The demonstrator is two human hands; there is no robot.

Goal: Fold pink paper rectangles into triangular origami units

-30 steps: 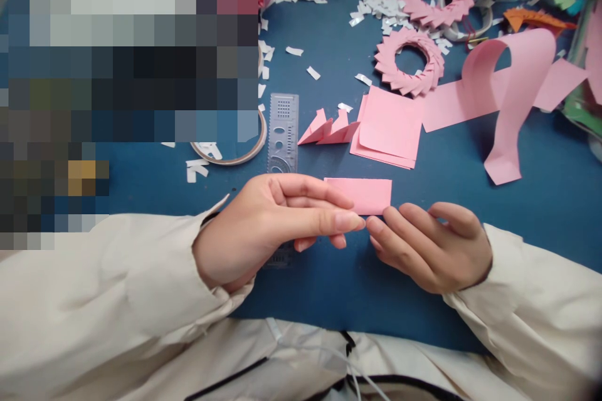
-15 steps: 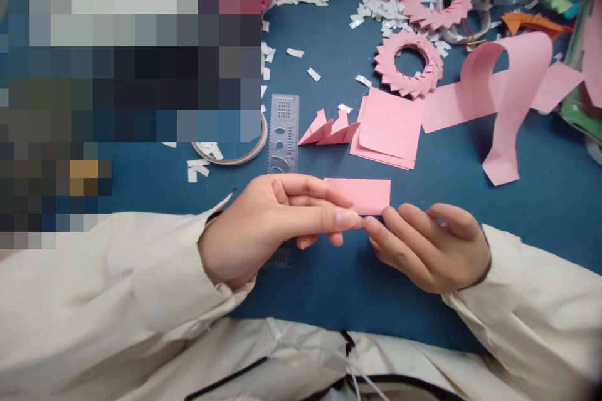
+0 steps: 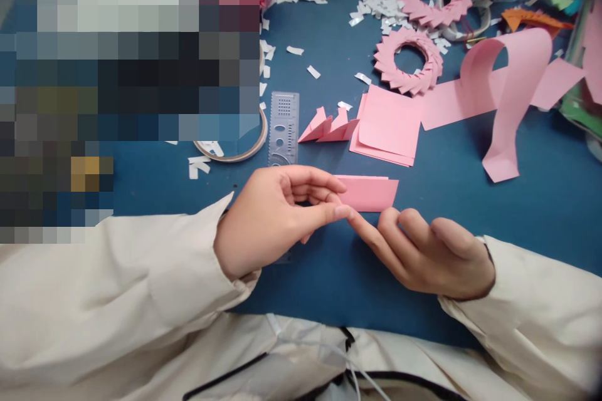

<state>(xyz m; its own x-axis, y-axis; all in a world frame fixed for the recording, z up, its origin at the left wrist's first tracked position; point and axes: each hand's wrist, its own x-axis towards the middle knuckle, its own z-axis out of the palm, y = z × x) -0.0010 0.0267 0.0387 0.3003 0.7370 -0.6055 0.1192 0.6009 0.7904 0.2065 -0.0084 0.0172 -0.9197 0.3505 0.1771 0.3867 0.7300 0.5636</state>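
Note:
A folded pink paper point(image 3: 369, 194) is in front of me, its left end behind the fingers of my left hand point(image 3: 286, 213). My left hand has thumb and fingertips brought together at the paper's lower left edge, pinching it. My right hand point(image 3: 418, 250) is just below and right of the paper, palm partly up, fingers apart, its index fingertip touching my left thumb tip. Above the paper are a stack of pink squares point(image 3: 390, 125) and small pointed folded pieces point(image 3: 329, 128). A clear ruler point(image 3: 284, 125) runs partly under my left hand.
Two pink paper rings point(image 3: 430, 72) point(image 3: 437, 0) lie at the back, near white scraps point(image 3: 376, 6). A curled pink strip point(image 3: 510, 106) is at the right. A roll of tape point(image 3: 230, 158) shows at the left beside a blurred-out area.
The folded paper has shifted slightly right and its right end now slants, with a layer edge showing. My right index finger has stretched left to my left thumb.

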